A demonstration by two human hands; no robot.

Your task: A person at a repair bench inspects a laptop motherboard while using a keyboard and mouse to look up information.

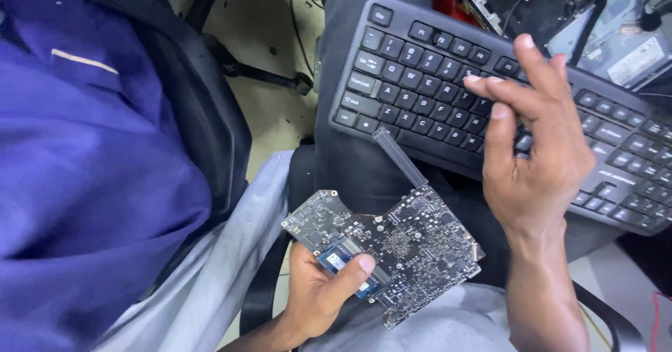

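My left hand (318, 292) grips a dark circuit board (406, 250) over my lap, with the thumb pressed on a small blue memory module (338, 259) seated in it. A grey flat strip (399, 157) sticks up from the board's top edge toward the keyboard. My right hand (535, 149) rests on a black keyboard (413, 86) that lies across a dark-trousered lap, its fingers spread over the middle keys and holding nothing.
A person in a blue shirt (84, 184) sits in a black chair (210, 114) at the left. Opened electronics with cables (616, 37) lie at the top right. Pale floor with chair legs (266, 79) shows in between.
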